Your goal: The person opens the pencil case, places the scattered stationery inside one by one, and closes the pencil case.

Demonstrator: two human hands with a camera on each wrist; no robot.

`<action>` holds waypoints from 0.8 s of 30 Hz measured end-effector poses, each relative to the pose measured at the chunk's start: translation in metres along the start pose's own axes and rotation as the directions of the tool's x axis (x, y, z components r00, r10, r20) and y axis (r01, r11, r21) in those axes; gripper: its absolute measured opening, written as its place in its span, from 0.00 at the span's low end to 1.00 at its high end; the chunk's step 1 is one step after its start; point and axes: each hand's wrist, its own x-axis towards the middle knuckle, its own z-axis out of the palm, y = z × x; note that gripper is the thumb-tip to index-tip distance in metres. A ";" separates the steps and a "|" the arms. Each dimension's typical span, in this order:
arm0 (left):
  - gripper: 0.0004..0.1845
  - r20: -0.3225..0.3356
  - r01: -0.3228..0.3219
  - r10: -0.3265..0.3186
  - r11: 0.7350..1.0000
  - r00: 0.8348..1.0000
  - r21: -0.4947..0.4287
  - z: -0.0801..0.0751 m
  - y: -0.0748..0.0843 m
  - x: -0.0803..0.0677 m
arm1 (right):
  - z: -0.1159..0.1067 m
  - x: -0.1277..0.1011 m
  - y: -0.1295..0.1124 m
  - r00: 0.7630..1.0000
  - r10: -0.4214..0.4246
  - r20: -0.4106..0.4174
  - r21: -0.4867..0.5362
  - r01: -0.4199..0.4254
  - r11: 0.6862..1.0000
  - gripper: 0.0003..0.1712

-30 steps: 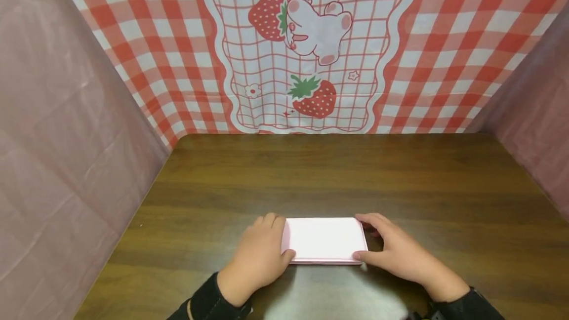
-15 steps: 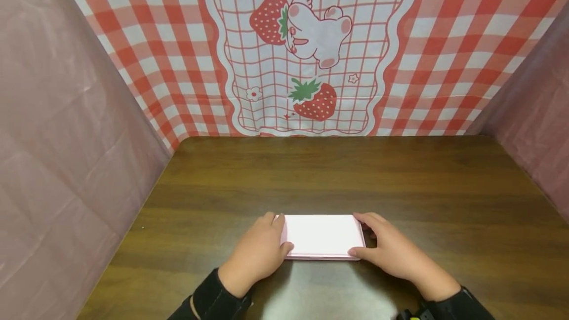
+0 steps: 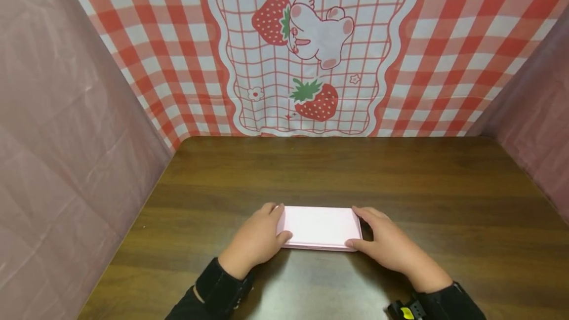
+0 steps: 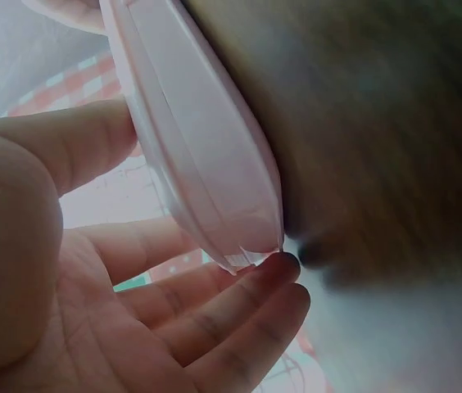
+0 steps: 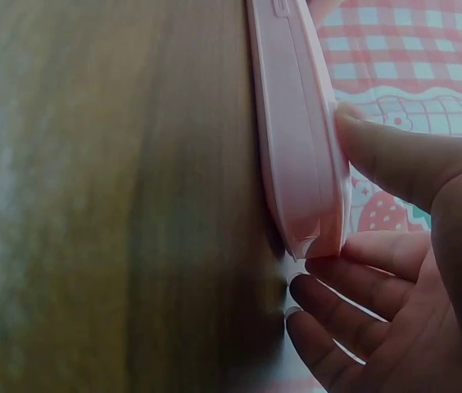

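Gripping a flat pink case [image 3: 319, 227] by its two short ends, a person works at a dark wooden table [image 3: 400, 181], the case lying closed near the middle of the table's front edge. The left hand [image 3: 257, 241] clasps the left end, thumb on the near corner and fingers curled round the far one; the left wrist view shows the fingertips [image 4: 276, 274] tucked at the case's lower edge where it meets the wood. The right hand [image 3: 386, 245] mirrors it at the right end, thumb [image 5: 395, 160] pressed against the rim and fingers bent close beside the corner. Both hands are partly closed round the case, neither wrapped fully about it.

The wrist views show a seam running along the side of the case, its two halves shut together. It rests flat on the table, or very nearly so; whether it is lifted at all cannot be told. As far as the pictures show, the handling is at an early stage: the case is grasped and squared to the front edge, but not raised or opened.

A red-and-white checked cloth [image 3: 444, 53] printed with strawberries and a cartoon animal hangs behind the table's far edge, with plain pink sheeting [image 3: 66, 152] along both sides.
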 end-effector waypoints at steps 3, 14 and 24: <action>0.38 -0.009 0.002 -0.002 1.000 1.000 -0.004 0.000 0.000 0.001 | -0.001 0.001 0.001 1.000 -0.001 -0.002 -0.014 0.001 1.000 0.49; 0.37 -0.017 0.015 -0.015 1.000 1.000 -0.021 0.001 -0.001 0.006 | 0.000 0.006 0.004 1.000 -0.001 -0.009 -0.066 0.000 0.998 0.48; 0.36 -0.065 0.090 -0.095 0.992 0.993 -0.085 -0.020 -0.017 -0.004 | -0.014 -0.004 0.003 0.998 -0.010 -0.060 -0.211 -0.003 0.978 0.50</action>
